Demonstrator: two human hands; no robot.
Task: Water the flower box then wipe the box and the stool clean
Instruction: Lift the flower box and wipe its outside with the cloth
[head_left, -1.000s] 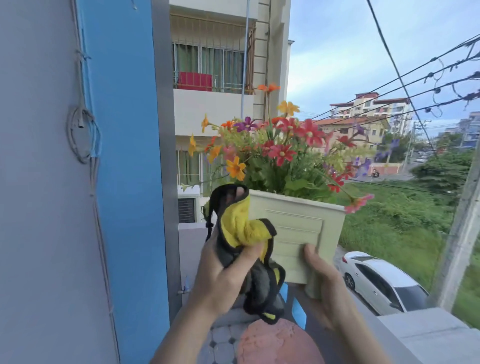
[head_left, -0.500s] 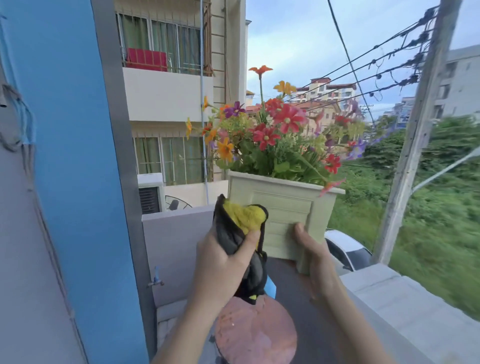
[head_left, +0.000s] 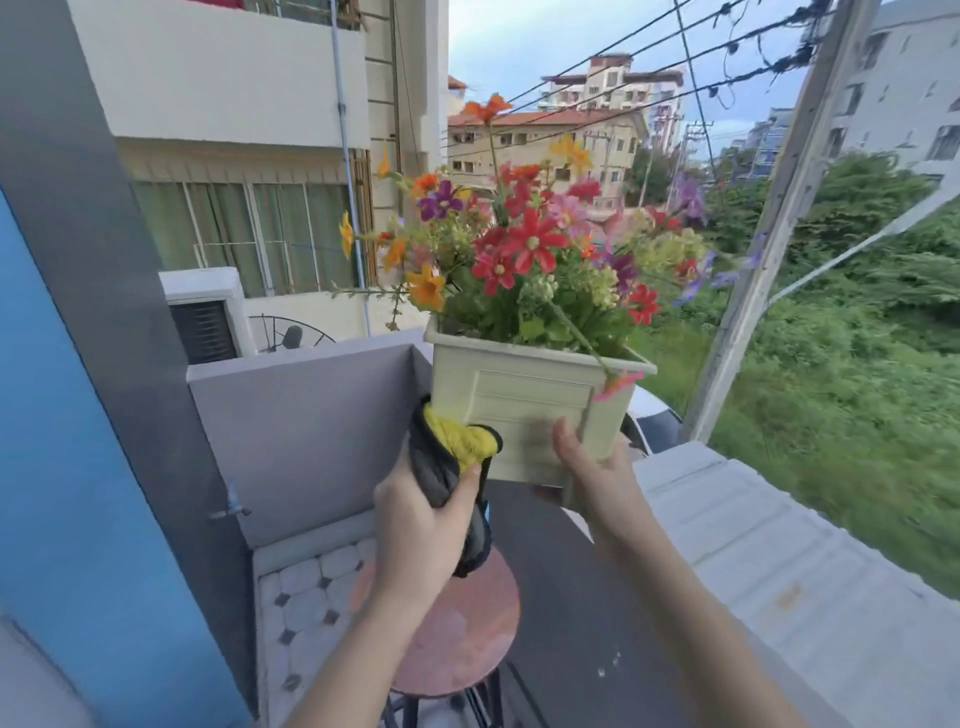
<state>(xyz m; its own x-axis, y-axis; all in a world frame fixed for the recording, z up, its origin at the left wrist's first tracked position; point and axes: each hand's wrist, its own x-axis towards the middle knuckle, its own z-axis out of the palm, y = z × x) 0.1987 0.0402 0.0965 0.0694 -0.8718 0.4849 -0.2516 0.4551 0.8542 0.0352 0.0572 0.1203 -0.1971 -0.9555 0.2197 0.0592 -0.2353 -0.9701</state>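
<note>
The flower box (head_left: 530, 410), a pale green plastic planter with a panelled front, is being held up in the air between the two hands, above the stool. It is standing nearly upright, tilted a little. Inside it, artificial-looking flowers (head_left: 524, 249) in red, orange, purple and yellow are rising from thick green leaves. One pink bloom is hanging over the rim, just above the right hand.

The right hand (head_left: 597, 478) is gripping the lower right corner of the box. Its thumb is lying on the front face and its fingers are curling underneath, where they are hidden.

The left hand (head_left: 415, 525) is closing around a yellow and black cloth (head_left: 457, 447) and is pressing it against the lower left corner of the box. A loose end of the cloth is hanging down beside the wrist.

One second ago the cloth was reaching up to the rim at the left. Half a second ago it was lying in the middle of that side. Now it has come down to the bottom corner, while the right hand is keeping the same hold.

Below both hands the round reddish seat of the stool (head_left: 462, 639) is showing. To the left of the left hand the grey balcony wall (head_left: 311, 415) is standing. Beyond the right hand a white car (head_left: 649, 421) is partly showing behind the box.
</note>
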